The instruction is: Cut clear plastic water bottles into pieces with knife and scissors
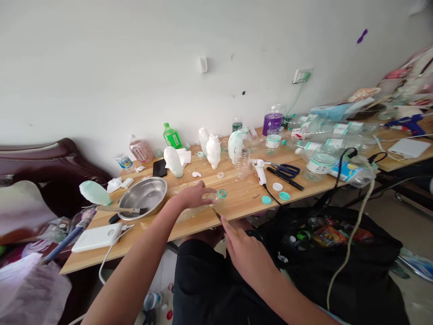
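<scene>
**Bottle lying sideways, blade coming in from the near side**

Right hand (pixel 248 255) pinches a thin yellow-handled craft knife (pixel 221 220), tip aimed at the clear plastic bottle with teal cap (pixel 203 205). Left hand (pixel 192 196) clamps that bottle flat on the light wooden table (pixel 237 198), long axis left-right, cap pointing right.

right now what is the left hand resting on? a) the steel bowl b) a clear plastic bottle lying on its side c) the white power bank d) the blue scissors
b: the left hand lies over a clear plastic bottle on its side on the table, its green-ringed neck pointing right; the steel bowl sits apart to its left.
</scene>
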The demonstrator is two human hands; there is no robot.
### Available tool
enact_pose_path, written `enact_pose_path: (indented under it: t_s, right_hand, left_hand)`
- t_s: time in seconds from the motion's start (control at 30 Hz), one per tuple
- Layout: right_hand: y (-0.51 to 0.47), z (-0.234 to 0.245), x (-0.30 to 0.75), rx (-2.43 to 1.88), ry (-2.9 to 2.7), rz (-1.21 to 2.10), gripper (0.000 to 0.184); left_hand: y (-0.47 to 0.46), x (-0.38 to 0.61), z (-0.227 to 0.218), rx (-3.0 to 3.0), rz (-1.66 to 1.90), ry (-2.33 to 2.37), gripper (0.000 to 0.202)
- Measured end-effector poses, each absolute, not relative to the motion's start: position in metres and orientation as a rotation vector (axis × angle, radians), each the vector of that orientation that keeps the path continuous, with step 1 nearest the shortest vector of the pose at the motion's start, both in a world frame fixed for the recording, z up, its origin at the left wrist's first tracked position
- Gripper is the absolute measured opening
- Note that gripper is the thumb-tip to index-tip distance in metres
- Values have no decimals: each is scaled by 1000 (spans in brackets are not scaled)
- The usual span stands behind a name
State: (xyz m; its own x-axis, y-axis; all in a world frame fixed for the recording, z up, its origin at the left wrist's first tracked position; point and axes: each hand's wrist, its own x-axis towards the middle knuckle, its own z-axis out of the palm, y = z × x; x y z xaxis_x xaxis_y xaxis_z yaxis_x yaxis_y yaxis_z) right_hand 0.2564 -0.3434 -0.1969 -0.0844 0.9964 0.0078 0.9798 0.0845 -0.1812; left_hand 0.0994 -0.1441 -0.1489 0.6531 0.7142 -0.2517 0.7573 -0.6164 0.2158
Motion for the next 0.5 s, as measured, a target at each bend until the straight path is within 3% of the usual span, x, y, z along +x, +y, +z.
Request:
enact_pose_path:
  t_s: [0.17, 0.37, 0.5]
  right_hand:
    - [-356, -201, 308, -2163, -1814, 226, 48]
    - [-317, -190, 337, -2038, -1808, 50, 35]
    - [-275, -191, 330, -1881, -1979, 66, 28]
  left_hand:
    - [-145, 84, -135, 2378, 180, 1149, 60]
    - [-199, 85, -124, 1555, 1074, 1031, 61]
    - [-243, 92, -140, 1055, 1089, 1002, 73]
